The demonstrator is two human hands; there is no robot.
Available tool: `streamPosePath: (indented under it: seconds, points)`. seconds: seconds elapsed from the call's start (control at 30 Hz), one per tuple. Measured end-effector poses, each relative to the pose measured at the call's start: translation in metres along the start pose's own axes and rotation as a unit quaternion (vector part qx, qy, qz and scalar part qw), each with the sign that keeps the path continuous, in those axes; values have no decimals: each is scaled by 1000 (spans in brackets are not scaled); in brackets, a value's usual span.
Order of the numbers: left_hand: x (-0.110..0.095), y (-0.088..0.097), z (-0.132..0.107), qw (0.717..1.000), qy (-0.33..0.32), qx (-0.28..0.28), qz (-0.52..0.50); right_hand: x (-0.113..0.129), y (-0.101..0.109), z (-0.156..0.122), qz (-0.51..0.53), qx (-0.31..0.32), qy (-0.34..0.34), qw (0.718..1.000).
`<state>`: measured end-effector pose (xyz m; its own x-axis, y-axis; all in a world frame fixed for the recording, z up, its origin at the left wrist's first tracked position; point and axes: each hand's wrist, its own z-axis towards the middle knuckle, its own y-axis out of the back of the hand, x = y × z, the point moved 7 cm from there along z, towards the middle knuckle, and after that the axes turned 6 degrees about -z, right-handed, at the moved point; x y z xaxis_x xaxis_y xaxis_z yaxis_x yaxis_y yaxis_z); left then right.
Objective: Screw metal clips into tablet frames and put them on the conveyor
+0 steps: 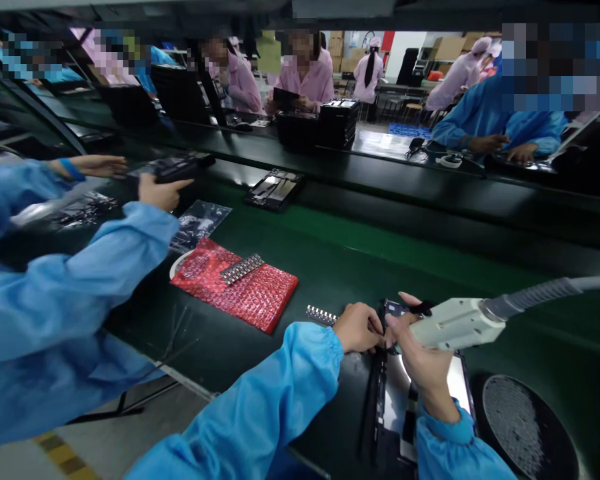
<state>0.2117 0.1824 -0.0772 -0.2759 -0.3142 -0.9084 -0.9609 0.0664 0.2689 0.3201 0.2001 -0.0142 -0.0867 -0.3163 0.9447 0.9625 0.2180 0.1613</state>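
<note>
On the green conveyor belt (380, 253), right at the near edge, a dark tablet-like device (405, 400) was laid flat, with its glossy back throwing off a pale glare and a black frame running round it. The left hand (360, 328) was curled shut, fingertips pinched onto the device's top edge. The right hand (423, 360) was wrapped tight around a white power tool (455, 323), which was held just above the device with a grey ribbed hose (540, 293) trailing off to the right. A small strip of parts (321, 315) was seen just beside the left hand, and a red bubble bag (235, 283) further left. A co-worker's blue sleeve (75, 280) was spotted reaching across on the left.
</note>
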Motion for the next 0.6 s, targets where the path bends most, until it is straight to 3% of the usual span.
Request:
streamPosePath:
  seconds: [0.17,0.4,0.6]
  points:
    - [2,-2,3,1000,14,12,-20,-4,-1,1,-3,-3,-20,1000]
    - [0,4,0,1000,0,-11,-10,0,-3,-4,-74,10,38,996]
    - [-2,3,1,1000,-15,-22,3,-9,-5,-6,-88,-15,37,995]
